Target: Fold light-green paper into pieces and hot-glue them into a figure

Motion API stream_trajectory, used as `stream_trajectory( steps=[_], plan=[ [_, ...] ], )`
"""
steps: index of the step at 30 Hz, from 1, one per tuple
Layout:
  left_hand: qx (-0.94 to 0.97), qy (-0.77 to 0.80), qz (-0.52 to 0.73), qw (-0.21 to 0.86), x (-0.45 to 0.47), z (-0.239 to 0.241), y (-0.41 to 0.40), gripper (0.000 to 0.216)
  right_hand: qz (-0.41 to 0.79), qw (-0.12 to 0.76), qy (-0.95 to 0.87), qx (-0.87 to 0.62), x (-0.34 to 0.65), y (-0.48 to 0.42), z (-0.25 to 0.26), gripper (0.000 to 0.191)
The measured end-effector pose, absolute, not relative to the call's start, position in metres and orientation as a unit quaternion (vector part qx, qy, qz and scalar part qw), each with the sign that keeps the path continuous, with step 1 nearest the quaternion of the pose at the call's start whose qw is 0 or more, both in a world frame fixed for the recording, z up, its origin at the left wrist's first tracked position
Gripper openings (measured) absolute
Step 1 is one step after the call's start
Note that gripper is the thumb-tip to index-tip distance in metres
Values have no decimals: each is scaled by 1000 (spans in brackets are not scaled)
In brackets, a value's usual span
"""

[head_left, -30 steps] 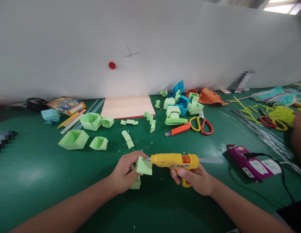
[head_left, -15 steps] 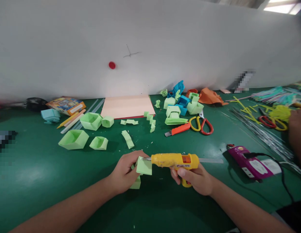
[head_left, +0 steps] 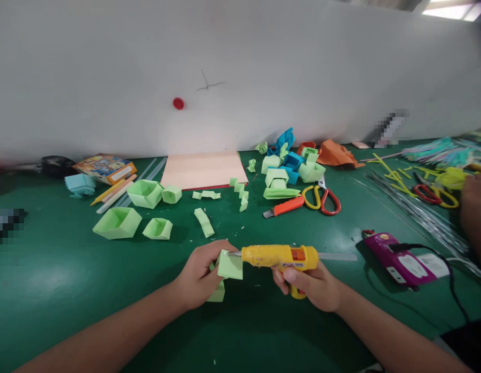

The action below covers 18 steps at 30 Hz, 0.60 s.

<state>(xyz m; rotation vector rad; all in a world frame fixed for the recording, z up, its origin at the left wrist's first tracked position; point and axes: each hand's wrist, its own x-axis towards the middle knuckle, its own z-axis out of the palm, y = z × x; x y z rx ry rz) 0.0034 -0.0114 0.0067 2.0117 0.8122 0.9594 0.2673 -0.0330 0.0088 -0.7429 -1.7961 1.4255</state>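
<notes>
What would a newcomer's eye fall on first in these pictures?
Probably the yellow hot glue gun in the person's right grip, its metal tip at the folded light-green paper piece in the left grip. Next might come the purple power strip at the right and the red disc on the pale wall.

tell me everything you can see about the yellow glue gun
The yellow glue gun looks like smudged plastic, with an orange window in its side and a metal-looking nozzle. A translucent stick projects from its rear. Held roughly level in the right hand above the green table, it points left, its tip at the top edge of the green paper piece; contact is unclear.
</notes>
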Motion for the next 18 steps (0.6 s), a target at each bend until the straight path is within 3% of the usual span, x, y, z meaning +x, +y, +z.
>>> stream_trajectory(
  steps=[18],
  plan=[
    [791,305,388,362,3,6,-12,15,545,362,-699,-288,269,-32,5,50]
  ],
)
